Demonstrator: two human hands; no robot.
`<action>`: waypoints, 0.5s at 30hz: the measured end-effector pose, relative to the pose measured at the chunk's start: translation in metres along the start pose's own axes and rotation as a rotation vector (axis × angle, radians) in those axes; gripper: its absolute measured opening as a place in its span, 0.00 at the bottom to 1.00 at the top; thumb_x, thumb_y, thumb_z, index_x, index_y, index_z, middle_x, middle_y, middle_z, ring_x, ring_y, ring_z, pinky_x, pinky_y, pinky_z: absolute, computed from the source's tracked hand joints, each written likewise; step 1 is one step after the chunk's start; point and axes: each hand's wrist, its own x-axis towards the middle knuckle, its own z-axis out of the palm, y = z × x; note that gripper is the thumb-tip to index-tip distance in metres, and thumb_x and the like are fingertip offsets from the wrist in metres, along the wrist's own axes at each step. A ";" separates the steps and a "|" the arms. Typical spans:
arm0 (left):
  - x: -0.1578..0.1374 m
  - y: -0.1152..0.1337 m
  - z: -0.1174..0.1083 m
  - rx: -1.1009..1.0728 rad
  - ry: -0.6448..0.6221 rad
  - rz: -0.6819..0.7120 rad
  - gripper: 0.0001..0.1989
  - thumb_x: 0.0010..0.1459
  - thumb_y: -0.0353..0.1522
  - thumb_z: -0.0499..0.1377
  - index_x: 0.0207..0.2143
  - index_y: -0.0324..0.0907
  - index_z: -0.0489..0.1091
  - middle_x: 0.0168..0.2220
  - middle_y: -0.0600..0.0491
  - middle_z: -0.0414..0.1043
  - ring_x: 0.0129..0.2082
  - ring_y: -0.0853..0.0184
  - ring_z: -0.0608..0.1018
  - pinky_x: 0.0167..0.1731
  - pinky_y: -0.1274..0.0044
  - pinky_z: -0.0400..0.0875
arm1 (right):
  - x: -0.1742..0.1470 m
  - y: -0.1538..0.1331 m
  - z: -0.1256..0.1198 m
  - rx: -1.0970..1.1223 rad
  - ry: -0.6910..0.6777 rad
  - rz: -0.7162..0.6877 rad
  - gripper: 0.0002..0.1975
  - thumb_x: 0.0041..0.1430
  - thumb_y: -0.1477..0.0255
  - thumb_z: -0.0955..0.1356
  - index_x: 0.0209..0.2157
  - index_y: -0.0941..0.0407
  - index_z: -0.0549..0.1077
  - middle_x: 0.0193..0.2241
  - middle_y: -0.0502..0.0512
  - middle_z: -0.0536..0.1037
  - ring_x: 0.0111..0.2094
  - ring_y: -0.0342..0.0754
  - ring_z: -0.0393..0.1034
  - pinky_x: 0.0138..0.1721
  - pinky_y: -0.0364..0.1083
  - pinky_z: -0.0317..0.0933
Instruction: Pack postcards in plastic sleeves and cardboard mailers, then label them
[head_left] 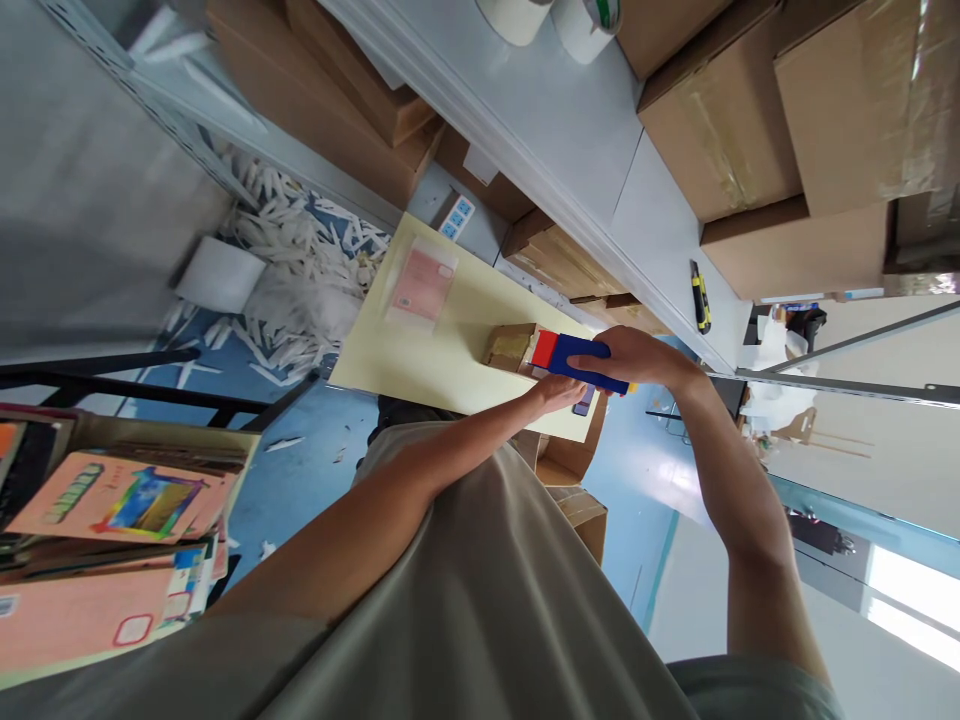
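Observation:
My right hand point(626, 352) is closed round a flat, dark blue block-like thing point(581, 358) with a red end; its exact kind does not show. Along the near edge of that thing, my left hand point(559, 393) is closed, its fingertips partly hidden beneath it. The red end meets a small brown package point(511, 348) with shiny tape on it. Under both hands lies a pale yellow board point(465, 375). A pink booklet point(424, 285), apparently in clear plastic, rests on its far left part. A dark phone-like object point(583, 403) shows just below my hands.
A white power strip point(455, 216) sits behind the board. The grey shelf point(525, 120) above carries tape rolls point(583, 28), cardboard boxes point(720, 140) and a yellow-black utility knife point(700, 298). White paper strips point(292, 270) cover the floor at left. Books point(127, 495) fill a box at lower left.

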 end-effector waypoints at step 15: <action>-0.001 -0.014 0.003 0.046 -0.142 0.113 0.34 0.63 0.25 0.59 0.72 0.39 0.67 0.66 0.34 0.73 0.68 0.42 0.75 0.69 0.50 0.69 | -0.006 0.033 0.008 0.119 -0.071 0.106 0.34 0.65 0.38 0.68 0.31 0.56 0.78 0.27 0.59 0.83 0.27 0.51 0.78 0.29 0.47 0.64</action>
